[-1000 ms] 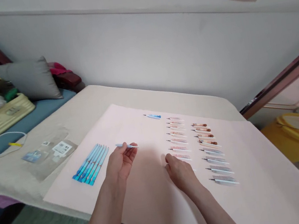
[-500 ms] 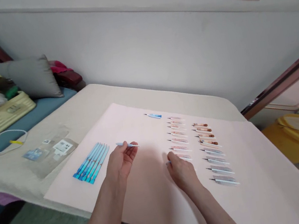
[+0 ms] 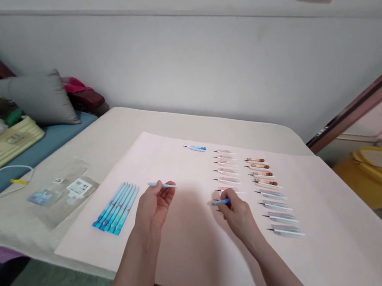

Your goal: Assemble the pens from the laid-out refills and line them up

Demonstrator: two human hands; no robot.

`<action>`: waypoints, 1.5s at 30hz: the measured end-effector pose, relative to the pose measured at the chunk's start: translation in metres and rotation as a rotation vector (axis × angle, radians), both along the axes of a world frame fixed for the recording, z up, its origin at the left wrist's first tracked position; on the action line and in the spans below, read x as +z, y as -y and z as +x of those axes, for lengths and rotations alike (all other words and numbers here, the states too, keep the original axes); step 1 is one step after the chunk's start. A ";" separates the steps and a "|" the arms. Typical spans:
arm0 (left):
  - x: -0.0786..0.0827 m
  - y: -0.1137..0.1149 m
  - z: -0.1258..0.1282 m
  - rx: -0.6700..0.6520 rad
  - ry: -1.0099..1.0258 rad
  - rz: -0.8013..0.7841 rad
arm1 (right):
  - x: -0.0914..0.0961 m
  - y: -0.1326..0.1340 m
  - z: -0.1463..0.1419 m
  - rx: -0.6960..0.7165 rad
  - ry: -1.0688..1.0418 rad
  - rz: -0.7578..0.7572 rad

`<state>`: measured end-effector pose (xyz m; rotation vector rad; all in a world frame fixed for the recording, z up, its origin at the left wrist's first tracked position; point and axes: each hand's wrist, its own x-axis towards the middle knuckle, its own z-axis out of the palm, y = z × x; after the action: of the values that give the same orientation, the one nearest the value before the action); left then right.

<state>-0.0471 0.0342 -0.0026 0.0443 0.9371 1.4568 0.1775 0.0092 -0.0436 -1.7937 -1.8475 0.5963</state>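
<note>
Between the thumb and fingers of my left hand (image 3: 153, 205) is a slim light-blue pen piece (image 3: 163, 185) with a whitish thin end pointing right. My right hand (image 3: 238, 213) pinches a short blue pen piece (image 3: 219, 202), held just over the sheet with its end toward the left. Left of my left hand lies a row of several blue pens (image 3: 117, 209), side by side. Near the far edge rests a dark-tipped blue pen (image 3: 195, 148). Pinkish pens (image 3: 225, 170) line up beyond my right hand, which partly hides the nearest ones.
Brown-ended pens (image 3: 262, 174) and grey pens (image 3: 280, 217) form a column at the right on the pale pink sheet (image 3: 191, 255). Clear packaging (image 3: 71, 194) lies on the left. A yellow tub (image 3: 379, 175) stands beyond the right edge; a grey cushion (image 3: 40, 99) sits back left.
My right hand has shifted slightly right and turned, so the blue piece in it now shows plainly. My left hand keeps its hold almost unmoved.
</note>
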 end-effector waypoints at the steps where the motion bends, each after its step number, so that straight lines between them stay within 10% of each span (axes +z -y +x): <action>1: 0.000 0.000 0.000 0.000 0.002 0.000 | 0.000 -0.001 0.002 -0.012 -0.026 -0.006; 24: -0.016 -0.004 0.010 -0.195 -0.181 -0.056 | 0.018 0.001 -0.002 -0.283 -1.417 -0.281; 45: -0.056 -0.030 0.004 -0.494 -1.582 -0.187 | 0.023 -0.005 0.016 -0.471 -1.744 -0.323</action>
<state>-0.0430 0.0637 -0.0587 1.3343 2.0852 0.6422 0.1938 0.0138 -0.0204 -0.9390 -0.1410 1.5533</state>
